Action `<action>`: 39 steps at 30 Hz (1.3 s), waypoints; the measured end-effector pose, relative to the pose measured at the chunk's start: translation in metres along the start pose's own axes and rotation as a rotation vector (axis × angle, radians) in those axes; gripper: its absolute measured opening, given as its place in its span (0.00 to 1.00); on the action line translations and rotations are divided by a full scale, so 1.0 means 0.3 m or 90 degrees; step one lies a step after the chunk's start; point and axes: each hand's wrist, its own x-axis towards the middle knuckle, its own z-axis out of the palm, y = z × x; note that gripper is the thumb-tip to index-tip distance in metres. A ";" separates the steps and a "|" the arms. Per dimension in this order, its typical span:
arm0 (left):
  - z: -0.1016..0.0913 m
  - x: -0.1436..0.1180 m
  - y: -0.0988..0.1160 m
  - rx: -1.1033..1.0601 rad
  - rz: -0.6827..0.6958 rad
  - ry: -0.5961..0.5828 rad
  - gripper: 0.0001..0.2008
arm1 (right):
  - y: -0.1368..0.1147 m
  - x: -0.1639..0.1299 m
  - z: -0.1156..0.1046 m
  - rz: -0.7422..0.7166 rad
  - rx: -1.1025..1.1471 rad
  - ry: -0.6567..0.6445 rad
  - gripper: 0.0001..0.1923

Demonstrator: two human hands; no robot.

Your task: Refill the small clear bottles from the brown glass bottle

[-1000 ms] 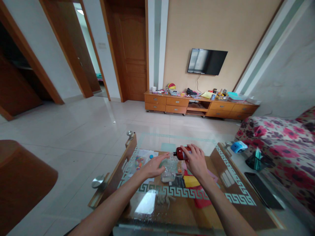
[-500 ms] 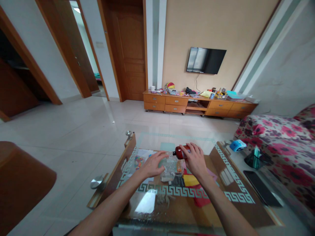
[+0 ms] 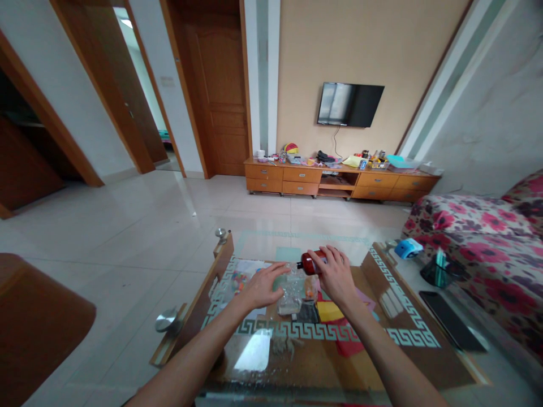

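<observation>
1. While both forearms reach out over the glass table, the right hand is closed around a dark red bottle, held tipped on its side with its black cap pointing left.
2. The left hand lies flat with fingers spread and loosely open, resting against a clear plastic cup that stands between the two hands.
3. The bottle's mouth sits just above and beside the cup's rim.
4. Under the glass lie coloured papers, yellow and red.
5. To the right rest a blue tape dispenser, a black phone and a floral sofa.
</observation>
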 end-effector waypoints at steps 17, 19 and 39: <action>-0.006 0.001 0.009 0.003 0.003 0.001 0.38 | -0.007 0.008 -0.013 -0.001 0.011 -0.001 0.36; -0.004 0.000 0.007 0.005 0.002 0.000 0.38 | -0.007 0.007 -0.010 0.001 0.013 0.001 0.36; -0.004 -0.002 0.009 0.011 -0.007 -0.009 0.38 | -0.013 0.013 -0.015 -0.004 0.002 0.008 0.36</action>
